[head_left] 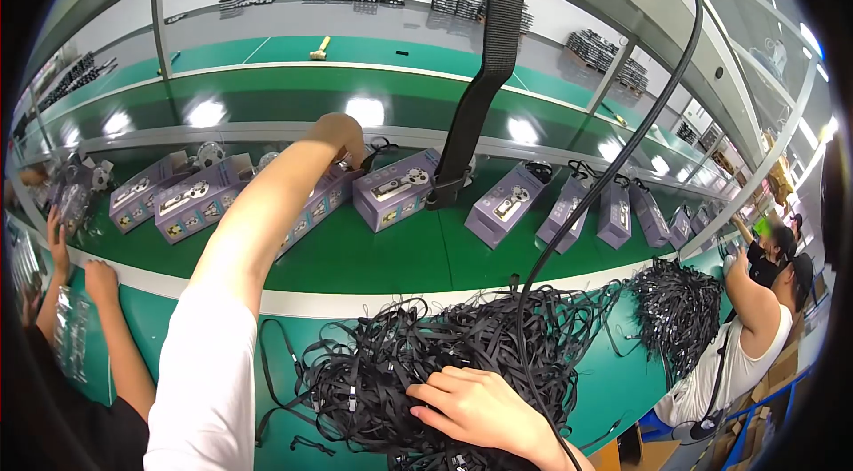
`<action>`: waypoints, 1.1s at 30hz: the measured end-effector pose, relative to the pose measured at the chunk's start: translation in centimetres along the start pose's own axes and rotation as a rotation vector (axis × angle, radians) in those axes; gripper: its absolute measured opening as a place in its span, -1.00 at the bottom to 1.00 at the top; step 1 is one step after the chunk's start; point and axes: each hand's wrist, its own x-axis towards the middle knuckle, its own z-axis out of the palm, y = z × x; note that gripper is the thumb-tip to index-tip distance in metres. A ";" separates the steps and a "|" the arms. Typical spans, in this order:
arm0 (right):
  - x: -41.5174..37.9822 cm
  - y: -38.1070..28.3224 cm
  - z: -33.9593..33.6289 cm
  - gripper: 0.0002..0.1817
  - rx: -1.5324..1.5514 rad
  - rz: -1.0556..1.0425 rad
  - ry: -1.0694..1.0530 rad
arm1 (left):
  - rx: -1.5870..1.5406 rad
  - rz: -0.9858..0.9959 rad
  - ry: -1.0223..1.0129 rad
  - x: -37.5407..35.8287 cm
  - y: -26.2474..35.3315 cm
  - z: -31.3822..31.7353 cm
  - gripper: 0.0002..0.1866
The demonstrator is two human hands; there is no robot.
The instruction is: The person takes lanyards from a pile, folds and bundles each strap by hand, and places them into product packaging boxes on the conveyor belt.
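My left hand (pixel 345 135) reaches across to the far side of the green conveyor belt. It bends down over the open end of a purple printed box (pixel 320 204); my forearm covers much of this box, and the fingertips are hidden. Black cord shows just right of that hand. My right hand (pixel 469 402) lies on a large tangled pile of black lanyards (pixel 382 351) with small buckles. Its fingers are stretched out over the straps, and the thumb is apart from them.
More purple boxes (pixel 505 204) stand along the belt (pixel 400 262), several with black cords on top. A black strap (pixel 484 71) and cable (pixel 613 169) hang ahead. Co-workers flank me: one's hand (pixel 100 280) at left, another person (pixel 746 320) at right beside a second lanyard pile (pixel 677 311).
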 end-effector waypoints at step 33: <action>3.5 -11.3 -17.5 -0.84 0.897 -0.512 0.946 | -0.912 0.945 0.434 -36.0 2.9 14.6 -0.41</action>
